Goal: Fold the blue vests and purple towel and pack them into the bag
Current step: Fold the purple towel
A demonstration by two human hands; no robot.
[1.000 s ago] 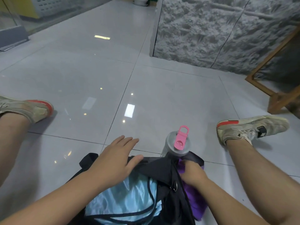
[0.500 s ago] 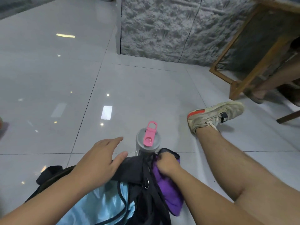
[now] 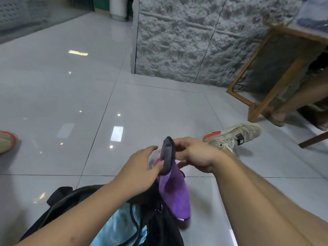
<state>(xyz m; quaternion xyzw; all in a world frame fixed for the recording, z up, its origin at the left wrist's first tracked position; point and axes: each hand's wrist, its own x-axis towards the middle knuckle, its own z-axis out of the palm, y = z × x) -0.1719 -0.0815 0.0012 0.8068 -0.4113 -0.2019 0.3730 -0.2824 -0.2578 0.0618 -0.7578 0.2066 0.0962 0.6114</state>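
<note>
The black bag (image 3: 159, 226) lies open on the floor between my legs, with a light blue vest (image 3: 117, 226) inside it. The purple towel (image 3: 174, 194) hangs down the bag's right side, below a dark grey flap of the bag (image 3: 168, 157) that is lifted upright. My right hand (image 3: 194, 155) grips the top of that flap with curled fingers. My left hand (image 3: 142, 171) pinches the flap's lower edge between thumb and fingers. A bottle with a pink lid (image 3: 157, 158) shows only partly behind my left hand.
My right shoe (image 3: 234, 134) lies just right of my hands and my left shoe (image 3: 7, 141) at the left edge. A wooden frame (image 3: 257, 103) and another person's leg (image 3: 292, 102) stand at the right. A rough grey wall (image 3: 186, 41) rises ahead.
Both hands rose from the bag's top. The right hand pulled the dark flap and purple towel upward, and the left hand closed onto the flap, covering most of the bottle.
</note>
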